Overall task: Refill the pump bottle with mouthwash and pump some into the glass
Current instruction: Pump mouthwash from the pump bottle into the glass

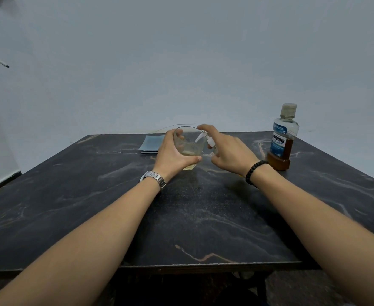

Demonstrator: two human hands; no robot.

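The table (181, 217), a dark marble-patterned slab, is filling most of the view and carrying everything in play; it looks hard and smooth, so I judge anything wet would be sliding on it easily; behind it a plain pale wall (181, 62) is closing off the far side of the room. The mouthwash bottle (281, 138) is standing capped at the far right, holding amber liquid only in its lower part, well apart from the hands. A folded blue cloth (151, 144) is lying flat at the far edge, just left of the glass. The left hand (172, 155) is wrapping round the glass (189, 149) near the table's far middle, thumb on the near wall and fingers curling round the far side; a shallow pale pool is sitting at the bottom; the glass is likely rigid, slick and breakable, best taken low round its body as it is now. The right hand (230, 153) is curling round the pump bottle (211, 144), just right of the glass, index finger pressing on the white pump head, whose nozzle is reaching over the rim; the body is mostly hidden, probably light plastic, best steadied at the neck.
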